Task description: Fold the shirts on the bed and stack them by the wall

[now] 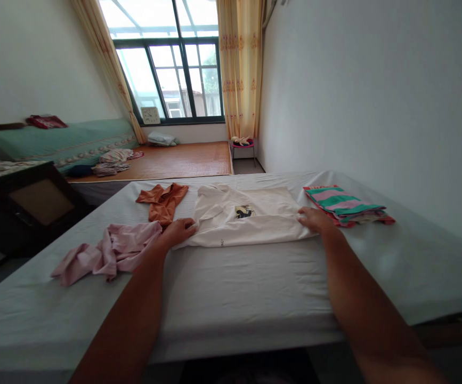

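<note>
A white T-shirt (250,216) with a small dark print lies spread and partly folded on the grey-white bed sheet (231,288). My left hand (179,230) pinches the shirt's near left corner. My right hand (313,218) grips its near right edge. Both arms reach forward over the bed.
A crumpled pink garment (106,253) and an orange garment (162,201) lie left of the shirt. A folded stack topped by green-and-pink stripes (345,205) sits at the right. A white wall runs along the right. A dark cabinet (26,205) stands at the left, a second bed (167,160) beyond.
</note>
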Tool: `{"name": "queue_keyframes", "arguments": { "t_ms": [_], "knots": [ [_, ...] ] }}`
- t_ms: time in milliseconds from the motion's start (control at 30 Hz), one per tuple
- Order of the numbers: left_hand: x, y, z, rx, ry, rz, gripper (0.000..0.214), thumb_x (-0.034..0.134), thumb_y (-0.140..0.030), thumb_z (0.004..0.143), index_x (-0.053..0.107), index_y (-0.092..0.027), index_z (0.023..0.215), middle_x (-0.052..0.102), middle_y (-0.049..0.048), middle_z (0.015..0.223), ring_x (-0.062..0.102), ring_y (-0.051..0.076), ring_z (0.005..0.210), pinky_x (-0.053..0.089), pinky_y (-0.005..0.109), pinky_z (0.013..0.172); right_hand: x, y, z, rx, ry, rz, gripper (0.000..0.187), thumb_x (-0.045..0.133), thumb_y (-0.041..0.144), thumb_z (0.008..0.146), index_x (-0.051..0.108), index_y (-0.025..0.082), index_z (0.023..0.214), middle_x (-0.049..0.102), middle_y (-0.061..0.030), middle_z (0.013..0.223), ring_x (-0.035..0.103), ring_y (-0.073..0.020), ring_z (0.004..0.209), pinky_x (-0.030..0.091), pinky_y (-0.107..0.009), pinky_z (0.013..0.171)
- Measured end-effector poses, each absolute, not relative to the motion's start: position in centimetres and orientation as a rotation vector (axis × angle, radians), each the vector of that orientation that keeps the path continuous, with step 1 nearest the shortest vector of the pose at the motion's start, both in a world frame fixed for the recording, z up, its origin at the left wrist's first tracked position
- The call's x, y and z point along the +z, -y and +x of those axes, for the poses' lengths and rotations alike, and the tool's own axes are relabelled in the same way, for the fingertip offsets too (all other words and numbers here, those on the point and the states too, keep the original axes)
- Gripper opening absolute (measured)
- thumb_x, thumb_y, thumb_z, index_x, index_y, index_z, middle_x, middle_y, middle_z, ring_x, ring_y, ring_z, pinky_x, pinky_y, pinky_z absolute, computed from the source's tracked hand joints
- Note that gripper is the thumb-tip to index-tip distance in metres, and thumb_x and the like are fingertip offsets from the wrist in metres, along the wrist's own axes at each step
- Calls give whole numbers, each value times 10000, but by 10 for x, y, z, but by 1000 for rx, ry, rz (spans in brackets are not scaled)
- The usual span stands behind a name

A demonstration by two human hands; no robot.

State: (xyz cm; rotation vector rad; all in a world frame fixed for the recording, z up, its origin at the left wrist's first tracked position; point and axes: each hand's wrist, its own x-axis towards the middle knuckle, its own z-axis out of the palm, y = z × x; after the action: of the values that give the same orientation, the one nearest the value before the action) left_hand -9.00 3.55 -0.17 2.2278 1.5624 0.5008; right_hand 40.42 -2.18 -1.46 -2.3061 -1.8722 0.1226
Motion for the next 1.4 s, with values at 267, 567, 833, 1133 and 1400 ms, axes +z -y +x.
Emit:
{"name": "queue_keyframes", "arguments": {
  "t_ms": [267,567,833,1133,1400],
  "knots": [
    [-17,-58,-95,765,-1732,2166,466,507,-491,780,730,-128,969,701,158,1096,588,303,1127,398,385,1014,-18,16,402,138,1922,-2291,382,520,369,856,662,187,1160,659,-112,1208,616,-250,1092,440,-317,919],
    [-9,-49,-66,900,-1222,1781,871,709,-513,653,445,-191,1418,695,92,1102,659,211,920,506,330,808,-20,13,401,124,1972,-2297,360,507,367,869,674,190,1134,663,-123,1182,618,-246,1075,441,-318,907],
    [-2,-63,-90,1235,-1319,1279,750,796,-345,498,634,-133,1200,693,70,895,623,169,719,513,283,644,-19,17,397,119,1950,-2287,349,512,359,871,677,201,1134,655,-122,1189,622,-235,1069,439,-308,908],
    [-14,-83,-99,903,-1917,1786,418,598,-319,721,647,-121,1086,676,145,1091,626,276,1035,473,341,875,-20,17,395,96,1943,-2284,344,520,360,870,685,204,1128,648,-126,1195,618,-236,1069,437,-312,917],
    [-6,-103,-88,725,-1898,1966,434,621,-258,691,665,-154,1110,689,117,1099,609,272,1070,441,318,929,-19,18,398,112,1943,-2276,325,533,309,853,688,209,1121,662,-113,1186,620,-230,1078,437,-310,924]
  ]
}}
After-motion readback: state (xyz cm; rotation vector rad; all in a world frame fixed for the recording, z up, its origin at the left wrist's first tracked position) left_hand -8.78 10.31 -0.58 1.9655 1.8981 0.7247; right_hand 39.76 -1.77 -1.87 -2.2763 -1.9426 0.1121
